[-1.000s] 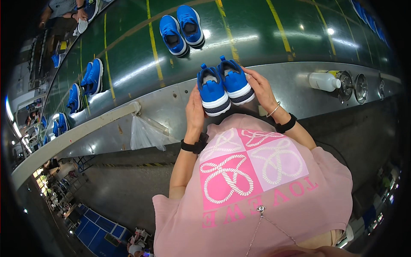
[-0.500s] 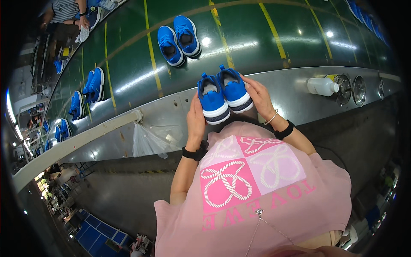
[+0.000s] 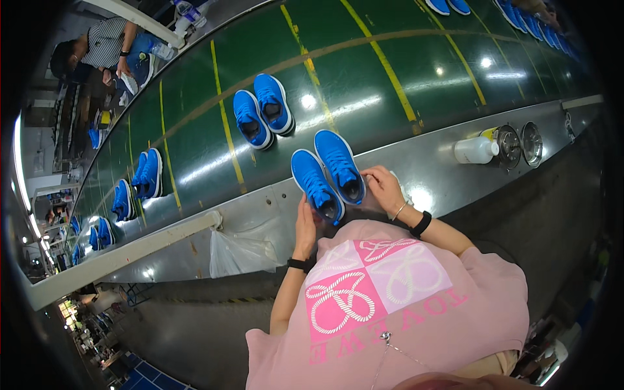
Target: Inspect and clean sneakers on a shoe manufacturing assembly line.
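A pair of blue sneakers, a left shoe (image 3: 312, 179) and a right shoe (image 3: 339, 158), is in front of me with toes pointing away and laces up. White soles edge both shoes. My left hand (image 3: 305, 227) lies along the outer side of the left shoe's heel, its fingers fairly straight. On the other side, my right hand (image 3: 385, 188) has its fingertips against the right shoe near its heel. The pair is held between the two hands, over the near steel edge (image 3: 403, 162) of the green belt. Whether the soles rest on it is hidden.
Another blue pair (image 3: 263, 112) stands on the green belt (image 3: 201, 123), with more pairs (image 3: 148, 174) at the left and at far right. A white bottle (image 3: 476, 150) and round metal tins (image 3: 520, 144) sit on the ledge. A plastic bag (image 3: 242, 250) hangs by a beige rail (image 3: 130, 250). Across the belt, a person (image 3: 110, 49) handles a shoe.
The sneakers between my hands have tipped from heels facing me to tops and laces showing, with toes out toward the belt. My hands are now back by the heels. The view has shifted.
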Demonstrator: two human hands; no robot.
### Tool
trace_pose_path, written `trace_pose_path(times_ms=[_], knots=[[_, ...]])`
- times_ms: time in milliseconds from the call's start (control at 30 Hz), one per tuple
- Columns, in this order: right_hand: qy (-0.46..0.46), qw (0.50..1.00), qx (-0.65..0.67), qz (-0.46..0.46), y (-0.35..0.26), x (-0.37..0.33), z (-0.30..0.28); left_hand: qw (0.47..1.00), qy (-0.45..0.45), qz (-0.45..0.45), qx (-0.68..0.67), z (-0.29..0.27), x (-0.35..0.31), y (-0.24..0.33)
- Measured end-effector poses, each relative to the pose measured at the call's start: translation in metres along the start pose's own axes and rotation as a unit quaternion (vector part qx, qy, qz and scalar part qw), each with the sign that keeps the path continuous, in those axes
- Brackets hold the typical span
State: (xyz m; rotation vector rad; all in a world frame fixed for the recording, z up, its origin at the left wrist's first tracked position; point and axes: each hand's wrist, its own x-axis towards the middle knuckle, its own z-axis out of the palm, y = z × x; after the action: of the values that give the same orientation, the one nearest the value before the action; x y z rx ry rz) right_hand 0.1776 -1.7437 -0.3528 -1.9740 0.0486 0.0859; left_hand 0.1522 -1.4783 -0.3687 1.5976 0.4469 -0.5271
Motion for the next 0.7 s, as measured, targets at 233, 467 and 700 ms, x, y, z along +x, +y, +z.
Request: trace_pose_path(times_ms=[233,467,700], knots=[[-0.113,0.97,-0.124,-0.173,-0.046,-0.007,0.003,0.999,0.018,0.02,0.025,-0.004,0.016,-0.017],[-0.307,0.872,-0.316,-0.215,-0.025,0.014,0.032,0.993,0.078,-0.086,-0.012,-0.011,0.038,-0.054],[-0.202,0.947,-0.109,-0.225,-0.01,0.07,-0.005,0.985,0.036,-0.11,-0.124,-0.019,0.049,-0.055]])
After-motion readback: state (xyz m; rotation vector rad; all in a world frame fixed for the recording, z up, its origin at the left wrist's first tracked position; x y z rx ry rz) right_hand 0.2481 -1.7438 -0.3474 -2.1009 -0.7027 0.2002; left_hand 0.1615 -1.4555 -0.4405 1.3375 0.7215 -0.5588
